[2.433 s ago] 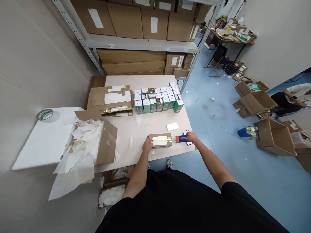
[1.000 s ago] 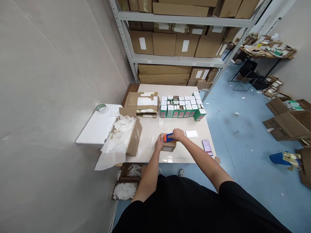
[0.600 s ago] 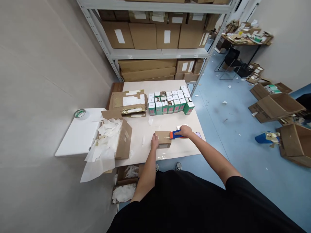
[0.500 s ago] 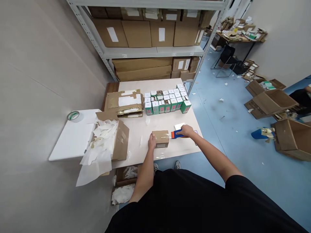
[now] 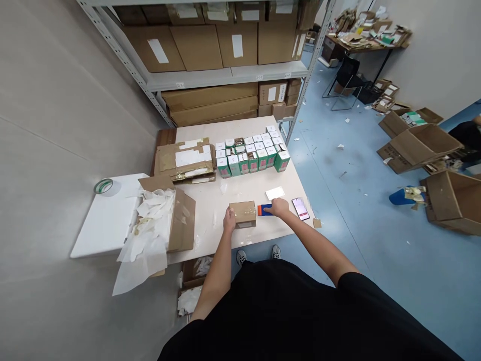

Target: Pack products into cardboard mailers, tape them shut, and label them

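A small brown cardboard box [image 5: 243, 212] lies near the front edge of the table, with shiny clear tape across its top. My left hand [image 5: 229, 219] is closed against the box's left side, holding it. In my right hand [image 5: 280, 207] is a blue tape dispenser [image 5: 266, 210] with an orange front end. That orange end is just off the right side of the box. Behind my right hand lies a white slip of paper [image 5: 275, 193]. A phone [image 5: 300, 208] with a lit screen rests to its right.
Rows of green-and-white boxes [image 5: 250, 155] stand at the table's back, beside flattened cardboard [image 5: 186, 159]. An open carton of white paper [image 5: 183, 220] is on the left, near a tape roll [image 5: 103, 186]. Shelving [image 5: 225, 75] rises behind. Large cartons [image 5: 421, 150] and a person are at far right.
The dispenser has come closer to the box's right side. The whole scene has shifted a little as the head turned, and the phone now shows fully.
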`<state>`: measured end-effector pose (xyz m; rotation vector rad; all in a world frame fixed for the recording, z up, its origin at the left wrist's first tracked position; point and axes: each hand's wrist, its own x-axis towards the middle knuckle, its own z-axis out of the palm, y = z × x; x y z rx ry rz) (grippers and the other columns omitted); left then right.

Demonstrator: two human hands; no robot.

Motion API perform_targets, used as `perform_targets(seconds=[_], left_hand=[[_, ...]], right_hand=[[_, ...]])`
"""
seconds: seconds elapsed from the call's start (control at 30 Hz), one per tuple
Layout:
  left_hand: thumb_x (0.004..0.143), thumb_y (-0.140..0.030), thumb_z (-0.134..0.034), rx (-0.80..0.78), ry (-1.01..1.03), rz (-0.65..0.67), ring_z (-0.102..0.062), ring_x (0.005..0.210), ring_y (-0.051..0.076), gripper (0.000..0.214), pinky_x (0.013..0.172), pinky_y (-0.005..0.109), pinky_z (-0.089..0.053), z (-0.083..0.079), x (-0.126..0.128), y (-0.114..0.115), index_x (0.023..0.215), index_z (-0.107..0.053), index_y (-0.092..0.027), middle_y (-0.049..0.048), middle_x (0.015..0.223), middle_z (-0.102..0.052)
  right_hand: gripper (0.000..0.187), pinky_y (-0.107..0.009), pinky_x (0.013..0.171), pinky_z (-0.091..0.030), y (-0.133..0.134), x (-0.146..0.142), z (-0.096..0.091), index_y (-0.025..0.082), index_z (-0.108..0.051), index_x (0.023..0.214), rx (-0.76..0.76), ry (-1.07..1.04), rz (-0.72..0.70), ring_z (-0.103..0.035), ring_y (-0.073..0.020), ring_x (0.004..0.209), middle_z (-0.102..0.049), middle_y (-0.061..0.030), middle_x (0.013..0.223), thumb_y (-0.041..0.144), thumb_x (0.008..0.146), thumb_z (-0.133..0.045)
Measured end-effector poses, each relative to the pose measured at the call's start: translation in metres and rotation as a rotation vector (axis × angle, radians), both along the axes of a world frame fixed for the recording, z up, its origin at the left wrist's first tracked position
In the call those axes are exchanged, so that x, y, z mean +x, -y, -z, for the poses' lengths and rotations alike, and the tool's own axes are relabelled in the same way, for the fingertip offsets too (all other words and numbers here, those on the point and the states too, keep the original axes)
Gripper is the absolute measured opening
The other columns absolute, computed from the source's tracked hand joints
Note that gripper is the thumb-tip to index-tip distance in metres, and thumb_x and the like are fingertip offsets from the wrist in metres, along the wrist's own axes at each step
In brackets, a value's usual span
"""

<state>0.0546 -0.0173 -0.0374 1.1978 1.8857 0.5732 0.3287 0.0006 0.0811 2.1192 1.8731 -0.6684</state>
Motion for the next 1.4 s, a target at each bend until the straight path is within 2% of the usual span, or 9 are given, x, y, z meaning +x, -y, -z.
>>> perform_targets(seconds=[0.23,0.4,0.57,0.7,0.83,1.0,1.17,1.3,1.4], left_hand=[[0.108,-0.047,-0.025,-0.014,-0.058,0.006,-0.059,0.135,0.024,0.056,0.112,0.036,-0.048,-0.006,0.002,-0.002,0.154,-0.046,-0.022,0.0072,0.148,-0.062],[0.108,-0.046,-0.023,-0.002,-0.089,0.014,-0.058,0.136,0.022,0.056,0.113,0.033,-0.046,-0.006,0.000,0.003,0.153,-0.046,-0.021,0.0075,0.150,-0.061],[0.108,-0.046,-0.023,0.009,-0.107,-0.002,-0.058,0.136,0.022,0.055,0.113,0.033,-0.046,-0.004,0.002,-0.002,0.150,-0.048,-0.020,0.0089,0.147,-0.062],[0.108,-0.046,-0.026,0.012,-0.074,-0.017,-0.058,0.136,0.023,0.054,0.114,0.035,-0.045,-0.003,0.001,-0.005,0.149,-0.050,-0.022,0.0083,0.146,-0.063],[0.107,-0.050,-0.033,0.050,0.020,-0.083,-0.060,0.132,0.027,0.052,0.113,0.040,-0.046,0.004,-0.001,-0.003,0.144,-0.056,-0.022,0.0089,0.140,-0.067],[0.105,-0.049,-0.040,0.069,0.086,-0.149,-0.059,0.133,0.027,0.051,0.115,0.040,-0.043,0.013,-0.001,0.002,0.144,-0.056,-0.022,0.0099,0.143,-0.065],[0.104,-0.053,-0.040,0.096,0.115,-0.136,-0.059,0.134,0.025,0.052,0.115,0.038,-0.044,0.016,0.001,0.003,0.144,-0.056,-0.023,0.0094,0.142,-0.065],[0.105,-0.051,-0.037,0.080,0.112,-0.131,-0.058,0.136,0.025,0.054,0.115,0.038,-0.043,0.012,0.002,0.004,0.147,-0.053,-0.022,0.0106,0.145,-0.063],[0.105,-0.050,-0.037,0.046,0.113,-0.137,-0.061,0.132,0.026,0.055,0.112,0.038,-0.046,0.008,-0.001,0.007,0.150,-0.050,-0.023,0.0102,0.144,-0.065]], right_hand=[[0.048,-0.033,0.086,-0.049,0.017,-0.005,0.018,0.016,-0.073,0.113,0.075,0.035,-0.018,-0.071,-0.0294,0.104,-0.076,-0.0188,0.108,0.059,0.096,-0.059],[0.044,-0.032,0.086,-0.048,0.041,0.033,0.049,0.020,-0.069,0.120,0.047,-0.001,0.143,-0.070,-0.0283,0.104,-0.075,-0.0150,0.111,0.055,0.101,-0.051],[0.044,-0.038,0.112,-0.035,0.065,0.062,0.090,0.015,-0.057,0.137,0.210,-0.109,0.089,-0.057,-0.0295,0.126,-0.066,-0.0178,0.132,0.041,0.106,-0.039],[0.035,-0.044,0.114,-0.032,0.071,0.073,0.122,0.015,-0.058,0.132,0.104,-0.145,0.090,-0.051,-0.0320,0.133,-0.064,-0.0176,0.135,0.028,0.104,-0.042],[0.029,-0.044,0.104,-0.039,0.076,0.079,0.151,0.012,-0.064,0.121,-0.001,-0.181,0.125,-0.056,-0.0351,0.125,-0.069,-0.0212,0.126,0.016,0.096,-0.050],[0.037,-0.051,0.106,-0.040,0.085,0.078,0.165,0.011,-0.063,0.127,-0.002,-0.170,0.232,-0.052,-0.0399,0.133,-0.066,-0.0233,0.131,0.017,0.092,-0.055],[0.044,-0.048,0.115,-0.040,0.075,0.039,0.147,0.012,-0.064,0.134,0.268,-0.434,0.456,-0.051,-0.0350,0.139,-0.062,-0.0199,0.142,0.031,0.096,-0.052],[0.051,-0.039,0.116,-0.042,0.055,-0.035,0.127,0.019,-0.065,0.137,0.260,-0.872,0.494,-0.058,-0.0249,0.136,-0.065,-0.0104,0.143,0.046,0.101,-0.041],[0.054,-0.037,0.120,-0.039,0.042,-0.081,0.115,0.022,-0.062,0.143,0.206,-0.985,0.506,-0.053,-0.0238,0.141,-0.062,-0.0064,0.148,0.048,0.098,-0.046]])
